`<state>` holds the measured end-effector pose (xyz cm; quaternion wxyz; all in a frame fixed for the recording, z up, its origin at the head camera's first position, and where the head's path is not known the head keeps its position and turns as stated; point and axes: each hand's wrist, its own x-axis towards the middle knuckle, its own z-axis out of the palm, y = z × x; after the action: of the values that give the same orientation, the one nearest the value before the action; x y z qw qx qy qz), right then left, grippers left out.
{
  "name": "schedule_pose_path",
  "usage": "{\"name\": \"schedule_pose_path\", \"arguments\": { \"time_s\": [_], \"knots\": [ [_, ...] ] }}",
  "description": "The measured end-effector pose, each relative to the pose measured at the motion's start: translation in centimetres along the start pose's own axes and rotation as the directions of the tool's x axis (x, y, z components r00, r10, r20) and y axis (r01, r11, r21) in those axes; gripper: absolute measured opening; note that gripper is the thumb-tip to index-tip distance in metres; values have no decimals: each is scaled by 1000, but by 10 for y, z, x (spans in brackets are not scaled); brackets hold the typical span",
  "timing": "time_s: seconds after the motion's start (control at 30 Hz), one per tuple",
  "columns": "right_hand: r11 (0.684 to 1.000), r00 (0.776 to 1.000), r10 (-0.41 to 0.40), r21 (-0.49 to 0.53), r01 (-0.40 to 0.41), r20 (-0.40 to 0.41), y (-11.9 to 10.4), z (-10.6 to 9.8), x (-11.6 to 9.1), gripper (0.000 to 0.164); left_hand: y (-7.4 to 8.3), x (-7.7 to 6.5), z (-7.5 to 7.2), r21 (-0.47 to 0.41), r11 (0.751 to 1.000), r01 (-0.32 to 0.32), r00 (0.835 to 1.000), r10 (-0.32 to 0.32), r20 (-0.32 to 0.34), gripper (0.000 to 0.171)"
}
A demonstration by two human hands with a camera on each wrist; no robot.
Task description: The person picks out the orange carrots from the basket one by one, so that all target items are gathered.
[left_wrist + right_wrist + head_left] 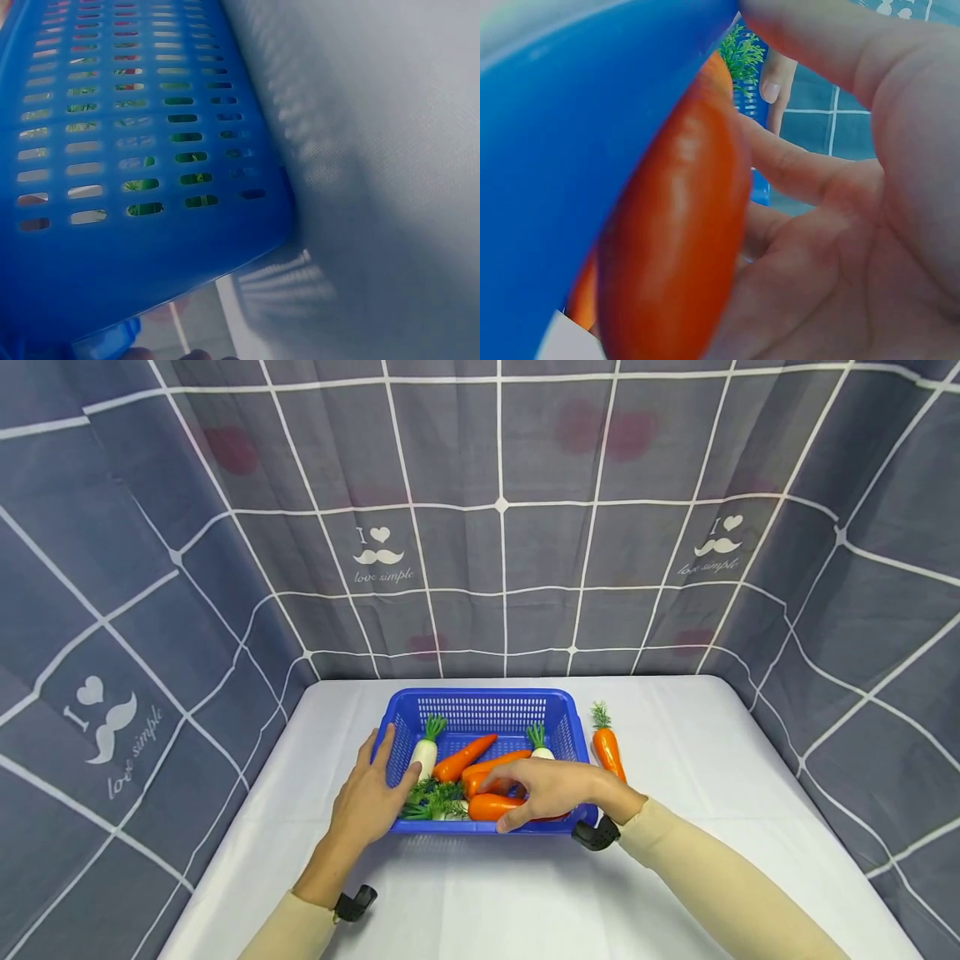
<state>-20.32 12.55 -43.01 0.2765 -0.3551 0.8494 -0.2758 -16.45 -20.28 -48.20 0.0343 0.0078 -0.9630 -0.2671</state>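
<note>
A blue perforated plastic basket holds several orange carrots and white radishes with green tops. My left hand is at its left front corner, fingers stretched along the left rim and thumb over the inside. In the left wrist view, the basket's slotted wall fills the left side. My right hand reaches over the front right part, fingers loosely curved above the carrot nearest the front wall, thumb at the front rim. In the right wrist view that carrot lies between the rim and the palm, partly hidden.
Another carrot with a green top lies on the white tablecloth to the basket's right. A radish and a carrot lie inside on the left. Grey checked curtains enclose the table at the back and both sides.
</note>
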Motion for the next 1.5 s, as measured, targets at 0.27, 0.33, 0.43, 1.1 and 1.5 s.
{"name": "schedule_pose_path", "arguments": {
  "time_s": [0.27, 0.33, 0.43, 1.1, 1.5],
  "knots": [
    [997, 997, -73, 36, 73, -23, 3, 0, -2, 47, 1, 0, 0, 2, 1000, 5, 1000, -5, 3, 90],
    [995, 995, -92, 44, 93, -31, 4, -1, -2, 43, 1, 0, 0, 0, 1000, 2, 1000, -2, -1, 90],
    [994, 995, -99, 42, 100, -34, 5, -2, -3, 42, 1, 1, 0, 1, 1000, 3, 1000, -3, -1, 90],
    [981, 986, -159, 105, 165, -56, 20, -15, -26, 58, -1, 3, 1, 1, 1000, 13, 1000, -13, -7, 89],
    [965, 971, -217, 128, 230, -102, 33, -26, -39, 61, 0, 3, 1, -7, 1000, 18, 1000, -18, -3, 89]
  ]
}}
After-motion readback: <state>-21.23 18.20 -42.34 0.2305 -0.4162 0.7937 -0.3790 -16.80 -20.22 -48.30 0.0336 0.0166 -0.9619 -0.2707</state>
